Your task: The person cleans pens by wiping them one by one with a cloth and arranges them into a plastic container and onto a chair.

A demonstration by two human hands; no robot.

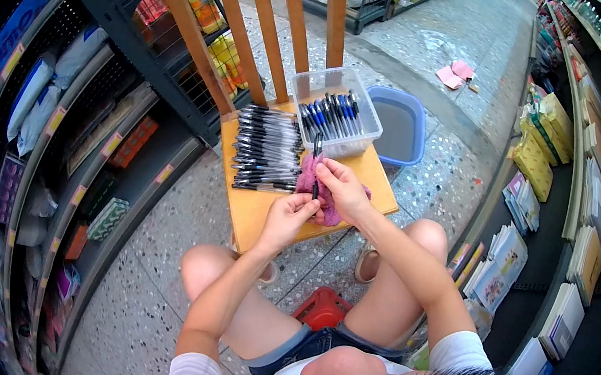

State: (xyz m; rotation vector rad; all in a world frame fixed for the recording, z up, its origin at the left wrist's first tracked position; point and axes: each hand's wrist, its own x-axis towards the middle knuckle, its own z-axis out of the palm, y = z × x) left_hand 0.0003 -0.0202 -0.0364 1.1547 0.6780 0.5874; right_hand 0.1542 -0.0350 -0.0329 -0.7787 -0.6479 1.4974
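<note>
Pen [318, 146] hangs over near part of chair [373, 186], long axis running nearly straight away from you, far end toward clear box [370, 131]. Your left hand [292, 215] pinches near end, thumb against fingers; your right hand [342, 187] clamps pen farther up, pink cloth [330, 214] bunched beneath. Forearms reach forward, converging. Pen row [267, 149] lies crosswise, left.

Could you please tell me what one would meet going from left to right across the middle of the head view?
Orange box → stacked pens → clear box → blue basin → yellow packs.
</note>
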